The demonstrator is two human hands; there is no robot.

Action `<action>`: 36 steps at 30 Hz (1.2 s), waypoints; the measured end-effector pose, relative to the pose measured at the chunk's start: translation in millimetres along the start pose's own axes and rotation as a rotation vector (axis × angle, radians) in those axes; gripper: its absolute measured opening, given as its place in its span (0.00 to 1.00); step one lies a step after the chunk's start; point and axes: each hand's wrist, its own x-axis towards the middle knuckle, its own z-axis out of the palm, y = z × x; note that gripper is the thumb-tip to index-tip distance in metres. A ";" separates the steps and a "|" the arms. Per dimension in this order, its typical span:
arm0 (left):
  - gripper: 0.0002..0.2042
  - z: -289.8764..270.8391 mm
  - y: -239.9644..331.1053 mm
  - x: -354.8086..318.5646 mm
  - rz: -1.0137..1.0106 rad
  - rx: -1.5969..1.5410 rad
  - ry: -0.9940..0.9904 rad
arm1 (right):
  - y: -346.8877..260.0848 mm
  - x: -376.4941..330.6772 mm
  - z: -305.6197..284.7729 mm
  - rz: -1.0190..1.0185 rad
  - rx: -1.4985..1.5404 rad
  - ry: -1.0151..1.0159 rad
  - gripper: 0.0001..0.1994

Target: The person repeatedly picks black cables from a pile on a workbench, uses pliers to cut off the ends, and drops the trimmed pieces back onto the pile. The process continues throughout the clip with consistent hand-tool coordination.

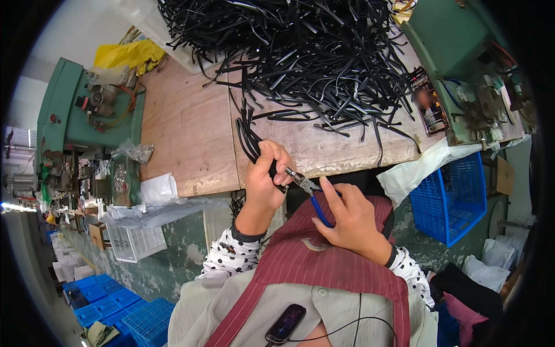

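Note:
My left hand (263,182) is closed around a small bunch of slim black eyeglass temples (247,137); their long ends stick up past my thumb toward the workbench. In my right hand (355,222) is a pair of pliers (306,185) with blue handles. The pliers' jaws point left and meet the near ends of the temples at my left fingertips. Whether the jaws grip a piece there is too small to tell. Beyond both hands, a large tangled heap of similar black temples (300,63) covers the far part of the wooden workbench (188,127).
Green machines stand on the left (60,115) and right (468,34) of the bench. A blue crate (445,202) sits below the right edge, a white crate (139,243) below the left. Yellow plastic (127,56) lies at the far left. Blue crates (147,324) are stacked on the floor.

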 end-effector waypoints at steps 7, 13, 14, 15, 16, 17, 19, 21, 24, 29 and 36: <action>0.05 -19.9 0.9 46.0 0.291 1.270 0.275 | 4.6 -3.3 1.3 0.040 -0.018 0.100 0.45; 0.11 -71.2 12.0 98.2 0.321 2.015 0.352 | 6.7 -8.8 -1.3 0.076 0.029 0.041 0.47; 0.11 -67.1 17.1 98.9 0.336 2.061 0.351 | 7.6 -9.4 -1.0 0.080 0.024 0.040 0.47; 0.11 -69.9 19.9 98.9 0.355 2.074 0.333 | 8.6 -9.9 -0.8 0.083 0.020 0.038 0.47; 0.10 -74.2 23.2 98.2 0.374 2.087 0.317 | 9.6 -10.3 -0.7 0.087 0.016 0.042 0.48; 0.10 -79.4 26.7 96.7 0.393 2.102 0.301 | 10.6 -10.7 0.2 0.090 0.016 0.047 0.48; 0.10 -86.3 31.4 87.4 0.470 2.102 0.320 | 12.0 -10.7 1.2 0.095 0.018 0.047 0.48; 0.09 -86.7 35.2 74.4 0.483 2.056 0.360 | 13.2 -10.0 3.1 0.103 0.021 0.039 0.48; 0.05 -80.5 19.6 54.9 0.451 1.304 0.395 | 12.4 -7.7 7.8 0.093 0.041 0.030 0.48; 0.15 -66.9 4.6 28.9 0.050 0.103 0.163 | 9.1 -4.0 7.7 0.068 0.088 0.005 0.46; 0.20 -22.5 4.4 14.4 -0.010 -0.235 -0.251 | -0.2 7.3 -1.5 0.054 0.224 -0.006 0.47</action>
